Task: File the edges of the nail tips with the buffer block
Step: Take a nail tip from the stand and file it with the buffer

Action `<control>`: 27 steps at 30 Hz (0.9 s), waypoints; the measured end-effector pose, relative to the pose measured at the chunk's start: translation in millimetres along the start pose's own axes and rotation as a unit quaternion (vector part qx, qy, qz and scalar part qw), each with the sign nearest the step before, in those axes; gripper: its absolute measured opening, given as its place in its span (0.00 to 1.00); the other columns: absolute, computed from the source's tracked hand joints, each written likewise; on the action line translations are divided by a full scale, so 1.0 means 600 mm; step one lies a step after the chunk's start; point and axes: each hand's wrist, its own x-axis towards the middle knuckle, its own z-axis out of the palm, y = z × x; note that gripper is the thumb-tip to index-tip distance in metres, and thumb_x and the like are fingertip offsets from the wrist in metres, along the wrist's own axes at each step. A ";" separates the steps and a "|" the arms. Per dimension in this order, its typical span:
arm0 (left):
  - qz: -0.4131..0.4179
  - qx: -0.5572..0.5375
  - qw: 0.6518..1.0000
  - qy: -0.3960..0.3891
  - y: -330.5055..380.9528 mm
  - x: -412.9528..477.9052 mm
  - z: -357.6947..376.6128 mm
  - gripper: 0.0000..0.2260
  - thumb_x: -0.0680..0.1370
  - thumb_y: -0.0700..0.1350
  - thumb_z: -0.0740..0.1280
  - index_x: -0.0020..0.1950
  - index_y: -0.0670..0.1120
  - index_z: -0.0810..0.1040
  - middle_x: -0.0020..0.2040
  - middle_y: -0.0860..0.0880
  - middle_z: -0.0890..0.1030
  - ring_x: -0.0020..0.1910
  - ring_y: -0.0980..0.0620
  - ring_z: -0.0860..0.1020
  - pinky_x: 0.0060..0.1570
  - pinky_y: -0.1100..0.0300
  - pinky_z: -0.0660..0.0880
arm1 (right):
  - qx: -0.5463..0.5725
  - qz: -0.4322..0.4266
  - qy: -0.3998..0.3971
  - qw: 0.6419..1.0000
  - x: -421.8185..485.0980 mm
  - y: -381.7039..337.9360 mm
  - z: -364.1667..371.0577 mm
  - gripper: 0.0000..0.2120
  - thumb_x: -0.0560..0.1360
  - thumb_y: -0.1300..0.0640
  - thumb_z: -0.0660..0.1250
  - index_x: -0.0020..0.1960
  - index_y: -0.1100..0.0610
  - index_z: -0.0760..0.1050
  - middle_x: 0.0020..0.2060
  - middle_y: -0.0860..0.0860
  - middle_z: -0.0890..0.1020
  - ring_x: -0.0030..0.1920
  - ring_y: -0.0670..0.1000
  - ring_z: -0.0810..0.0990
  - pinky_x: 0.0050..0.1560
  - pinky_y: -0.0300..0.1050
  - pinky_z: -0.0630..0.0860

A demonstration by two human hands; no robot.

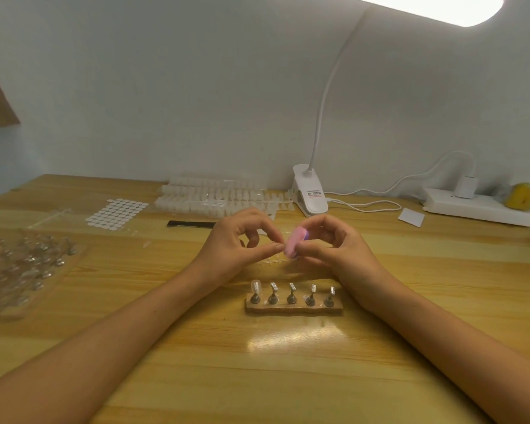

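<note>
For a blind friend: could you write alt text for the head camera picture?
Two hands meet above a wooden table: the right hand holds a pink buffer block, and the left hand's fingers pinch together against it; whatever they hold is too small to see. In front, a holder carries five metal stands, one topped with a nail tip.

Wooden table (257, 377), items placed relative to the white clip lamp (311, 195) at its back edge:
- Right of lamp: white cable (364, 205), white card (411, 217), power strip (478, 209) with charger (465, 186), yellow object (519, 195).
- Left of lamp: black strip (190, 224), sheet of white dot stickers (117, 213), clear bag of small pieces (22, 267).
</note>
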 end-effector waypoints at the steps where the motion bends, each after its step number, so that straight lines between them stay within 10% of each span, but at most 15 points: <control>1: -0.001 -0.007 1.000 -0.005 0.000 -0.001 0.000 0.03 0.71 0.44 0.75 0.42 0.51 0.83 0.44 0.58 0.79 0.36 0.54 0.71 0.38 0.68 0.71 | 0.029 -0.002 0.021 0.999 0.001 0.000 -0.003 0.18 0.66 0.58 0.76 0.55 0.58 0.77 0.49 0.56 0.85 0.50 0.55 0.86 0.47 0.45 0.83; 27: 0.015 0.011 1.000 0.017 -0.007 0.004 0.000 0.03 0.73 0.44 0.73 0.43 0.52 0.81 0.46 0.56 0.78 0.37 0.60 0.74 0.43 0.68 0.74 | -0.045 -0.001 0.028 0.999 -0.004 0.001 0.004 0.19 0.65 0.58 0.77 0.51 0.61 0.74 0.53 0.57 0.83 0.50 0.56 0.86 0.46 0.47 0.84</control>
